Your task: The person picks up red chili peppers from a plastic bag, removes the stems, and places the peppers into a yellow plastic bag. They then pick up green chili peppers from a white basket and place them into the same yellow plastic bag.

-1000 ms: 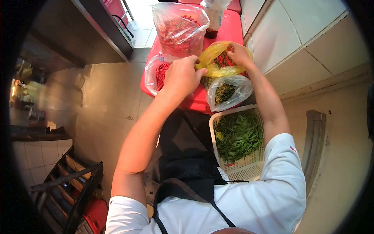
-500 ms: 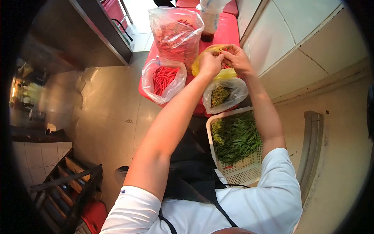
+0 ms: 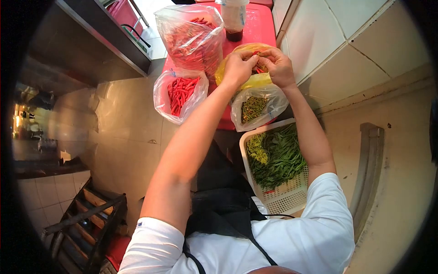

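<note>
Red table (image 3: 260, 23) beneath the yellow bag (image 3: 254, 82); white basket (image 3: 294, 203) of greens on its near side; large clear bag (image 3: 191, 45) of chillies at its far left; smaller chilli bag (image 3: 182, 93) at its near left; stalk-filled bag (image 3: 254, 108) at its near edge. Over its mouth, left hand (image 3: 239, 68) and right hand (image 3: 279, 68), close together, pinched at the fingertips around a small red chilli (image 3: 256, 53).

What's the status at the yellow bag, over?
Left hand and right hand at mouth of yellow bag. Fingertips meeting at red chili; which grip holds it, unclear. Clear bag of green pieces crowds the near side.
</note>
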A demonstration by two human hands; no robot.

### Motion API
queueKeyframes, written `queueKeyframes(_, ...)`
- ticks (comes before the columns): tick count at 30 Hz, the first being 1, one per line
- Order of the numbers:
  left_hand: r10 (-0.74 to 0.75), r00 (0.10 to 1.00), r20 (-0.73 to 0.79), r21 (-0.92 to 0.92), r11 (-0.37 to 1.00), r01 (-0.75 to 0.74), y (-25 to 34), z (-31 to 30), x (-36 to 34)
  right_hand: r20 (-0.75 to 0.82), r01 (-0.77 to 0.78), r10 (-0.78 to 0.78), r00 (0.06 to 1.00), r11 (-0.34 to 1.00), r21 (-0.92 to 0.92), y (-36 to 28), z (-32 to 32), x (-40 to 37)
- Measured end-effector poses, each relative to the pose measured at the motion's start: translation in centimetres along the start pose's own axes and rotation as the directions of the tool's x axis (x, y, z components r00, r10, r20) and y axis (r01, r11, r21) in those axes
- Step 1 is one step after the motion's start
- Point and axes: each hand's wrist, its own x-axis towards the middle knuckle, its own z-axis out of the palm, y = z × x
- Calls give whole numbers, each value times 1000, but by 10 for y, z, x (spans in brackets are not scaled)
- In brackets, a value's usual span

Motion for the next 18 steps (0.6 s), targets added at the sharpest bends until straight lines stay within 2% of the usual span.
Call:
queueKeyframes(4,-30,999,25,147,989,26,10,-12,-10,22,52,-50,999,992,-111,-7,3,-4)
queueKeyframes(6,13,999,41,221,975,-21,9,-17,-12,72,-43,41,997,999,29,-21,7,-9)
queueKeyframes(7,-7,997,82,167,986,-7,10,-18,-12,102,-93,83,991,991,97,-27,8,-9)
queueKeyframes(8,-25,992,122,114,993,11,11,-20,-13,104,-196,175,979,946,259,-27,8,-8)
queueKeyframes(10,-108,977,183,-1,994,109,26,-23,-19,155,-371,346,925,747,551,-26,6,-6)
queueKeyframes(12,-234,943,235,-124,955,268,40,-27,-26,137,-311,283,949,782,540,-28,3,-4)
queueKeyframes(13,-270,930,251,-276,901,336,40,-29,-27,126,-279,251,960,797,535,-29,2,-3)
queueKeyframes(15,-327,895,304,-545,711,444,41,-32,-28,33,-202,206,978,893,403,-32,10,-10)
queueKeyframes(18,-314,902,295,-666,609,430,44,-34,-28,-66,-102,126,990,953,284,-42,23,-24)
